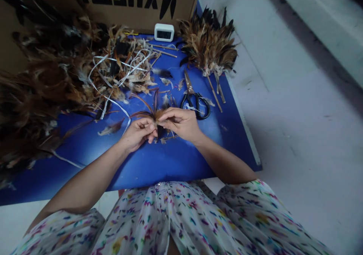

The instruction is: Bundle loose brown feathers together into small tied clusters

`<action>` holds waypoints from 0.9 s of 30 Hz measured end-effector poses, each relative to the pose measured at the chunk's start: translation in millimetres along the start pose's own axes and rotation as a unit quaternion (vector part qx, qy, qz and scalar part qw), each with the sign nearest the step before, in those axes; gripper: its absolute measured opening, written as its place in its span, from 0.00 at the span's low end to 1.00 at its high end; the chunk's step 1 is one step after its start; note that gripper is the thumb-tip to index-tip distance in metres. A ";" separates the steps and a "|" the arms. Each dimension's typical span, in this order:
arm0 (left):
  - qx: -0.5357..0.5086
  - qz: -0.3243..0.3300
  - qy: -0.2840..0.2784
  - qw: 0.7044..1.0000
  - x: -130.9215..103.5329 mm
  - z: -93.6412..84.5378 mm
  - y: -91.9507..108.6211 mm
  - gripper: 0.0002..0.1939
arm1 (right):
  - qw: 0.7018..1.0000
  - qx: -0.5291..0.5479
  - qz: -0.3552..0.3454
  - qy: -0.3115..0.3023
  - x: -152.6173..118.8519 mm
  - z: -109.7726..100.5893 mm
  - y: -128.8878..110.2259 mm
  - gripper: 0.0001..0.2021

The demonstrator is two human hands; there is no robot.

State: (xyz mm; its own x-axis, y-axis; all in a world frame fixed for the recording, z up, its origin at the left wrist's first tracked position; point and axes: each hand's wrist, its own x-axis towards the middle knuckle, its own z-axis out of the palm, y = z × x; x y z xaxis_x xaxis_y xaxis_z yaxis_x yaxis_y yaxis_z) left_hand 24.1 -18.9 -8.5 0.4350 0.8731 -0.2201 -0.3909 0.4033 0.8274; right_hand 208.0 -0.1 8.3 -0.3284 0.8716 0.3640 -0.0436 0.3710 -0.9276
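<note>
Between my two hands, above the blue table, is a small bunch of brown feathers (154, 111) with its tips fanning up and to the left. My left hand (140, 133) pinches the base of the bunch between thumb and fingers. Against its right side, the fingers of my right hand (179, 122) close on the feathers near the same spot. Just beyond my right hand lie black-handled scissors (195, 100), blades pointing away. A loose feather (111, 128) rests left of my left hand, and small feather scraps lie under the hands.
A large heap of brown feathers (70, 66) covers the left side, with white string (113, 101) across it. At the back are a white digital clock (164, 32) and a cardboard box (127, 13). Finished-looking feather bundles on sticks (210, 47) lie at the back right, near the table edge (244, 122).
</note>
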 end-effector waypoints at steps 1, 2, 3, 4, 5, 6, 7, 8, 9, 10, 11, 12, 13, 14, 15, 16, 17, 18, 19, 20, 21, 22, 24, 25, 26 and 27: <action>-0.002 -0.002 -0.003 1.000 -0.1 0.2 0.1 0.17 | 1.000 0.002 -0.010 -0.001 0.1 0.0 -0.1 0.05; -0.004 -0.003 -0.005 1.000 -0.1 0.2 0.1 0.17 | 1.000 0.004 -0.019 -0.003 0.1 0.0 -0.2 0.04; -0.004 -0.005 -0.007 1.000 -0.1 0.1 0.1 0.17 | 1.000 0.006 -0.027 -0.004 0.2 0.0 -0.2 0.03; -0.003 -0.007 -0.008 1.000 0.0 -0.3 0.1 0.17 | 0.999 0.007 -0.034 -0.004 0.3 -0.1 0.0 0.03; -0.001 -0.008 -0.009 1.000 0.1 -0.7 -0.1 0.17 | 0.999 0.006 -0.039 -0.002 0.3 -0.2 0.3 0.03; 0.002 -0.010 -0.010 1.000 0.3 -1.1 -0.3 0.17 | 0.999 0.003 -0.043 0.000 0.2 -0.2 0.7 0.03; 0.004 -0.011 -0.011 1.000 0.4 -1.5 -0.5 0.17 | 0.999 0.000 -0.045 0.000 0.1 -0.3 1.2 0.03; 0.005 -0.012 -0.013 1.000 0.6 -1.7 -0.7 0.17 | 0.999 -0.004 -0.044 0.001 -0.1 -0.2 1.7 0.03; 0.005 -0.014 -0.014 1.000 0.7 -1.8 -0.9 0.17 | 0.999 -0.008 -0.040 -0.001 -0.4 -0.2 2.1 0.04; 0.003 -0.016 -0.013 1.000 0.7 -1.8 -1.0 0.17 | 0.999 -0.011 -0.035 -0.004 -0.7 -0.1 2.4 0.04; 0.001 -0.016 -0.013 1.000 0.8 -1.7 -1.1 0.17 | 0.999 -0.013 -0.030 -0.007 -0.9 0.0 2.6 0.05; 0.000 -0.015 -0.012 1.000 0.7 -1.7 -1.1 0.17 | 1.000 -0.016 -0.025 -0.010 -1.2 0.1 2.7 0.05; -0.002 -0.015 -0.012 1.000 0.7 -1.7 -1.1 0.17 | 1.000 -0.019 -0.021 -0.012 -1.3 0.2 2.7 0.05; -0.004 -0.015 -0.012 1.000 0.6 -1.8 -1.1 0.17 | 1.000 -0.020 -0.019 -0.014 -1.3 0.3 2.7 0.05; -0.006 -0.016 -0.013 1.000 0.4 -2.0 -1.2 0.16 | 1.000 -0.019 -0.019 -0.015 -1.3 0.3 2.7 0.05; -0.007 -0.018 -0.014 1.000 0.3 -2.4 -1.3 0.16 | 1.000 -0.017 -0.021 -0.016 -1.1 0.2 2.6 0.04; -0.008 -0.018 -0.016 1.000 0.3 -2.8 -1.4 0.16 | 0.999 -0.013 -0.023 -0.018 -0.9 0.1 2.5 0.04; -0.009 -0.018 -0.017 1.000 0.2 -3.1 -1.6 0.16 | 0.999 -0.010 -0.026 -0.020 -0.6 -0.1 2.4 0.03; -0.009 -0.017 -0.019 1.000 0.3 -3.4 -1.8 0.16 | 0.999 -0.007 -0.028 -0.021 -0.3 -0.4 2.3 0.03; -0.009 -0.015 -0.020 1.000 0.3 -3.5 -1.9 0.15 | 0.999 -0.005 -0.029 -0.023 -0.1 -0.6 2.2 0.03; -0.010 -0.015 -0.021 1.000 0.5 -3.6 -2.1 0.15 | 0.999 -0.005 -0.030 -0.023 0.0 -0.9 2.1 0.03; -0.011 -0.016 -0.022 1.000 0.7 -3.6 -2.2 0.15 | 0.999 -0.005 -0.032 -0.025 0.1 -1.3 2.1 0.03; -0.011 -0.018 -0.023 1.000 1.1 -3.4 -2.3 0.15 | 0.999 -0.007 -0.040 -0.029 0.2 -2.2 2.2 0.02; -0.010 -0.017 -0.023 1.000 1.3 -3.4 -2.2 0.15 | 0.998 -0.009 -0.045 -0.033 0.3 -2.7 2.3 0.02; -0.008 -0.017 -0.023 1.000 1.5 -3.4 -2.1 0.15 | 0.998 -0.011 -0.050 -0.036 0.3 -3.3 2.5 0.01; -0.005 -0.015 -0.024 1.000 1.6 -3.4 -1.9 0.15 | 0.998 -0.013 -0.054 -0.039 0.5 -3.7 2.6 0.01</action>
State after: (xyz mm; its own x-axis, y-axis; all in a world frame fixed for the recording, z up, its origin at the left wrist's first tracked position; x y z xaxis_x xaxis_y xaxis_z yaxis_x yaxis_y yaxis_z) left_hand 22.8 -17.3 -12.2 0.4847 0.8464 -0.2208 -0.3853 0.4332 0.8148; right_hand 211.3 2.5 6.3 -0.3959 0.7987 0.4531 -0.0589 0.4703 -0.8806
